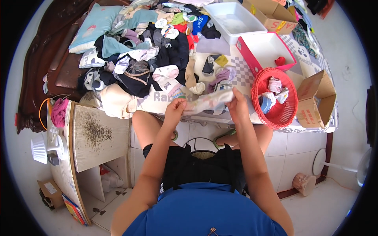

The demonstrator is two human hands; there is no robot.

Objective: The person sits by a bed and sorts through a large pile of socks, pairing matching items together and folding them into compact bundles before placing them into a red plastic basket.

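Note:
A white sock (208,103) with faint coloured patches is stretched between my two hands above the bed's front edge. My left hand (174,113) pinches one end of it. At the other end, my right hand (238,107) has its fingers closed on the fabric. Just beyond the sock lie a purple sock (224,74) and a dark grey sock with a mustard end (210,65). To the right of my right hand stands a red woven basket (258,96), with several rolled light-coloured socks inside.
A large heap of mixed clothes and socks (169,47) covers the bed's left side, beside a light blue pillow (96,27). Farther right are a white plastic bin (256,29), a pink-edged box (252,55) and an open cardboard box (307,102). A wooden cabinet (100,137) stands at my left.

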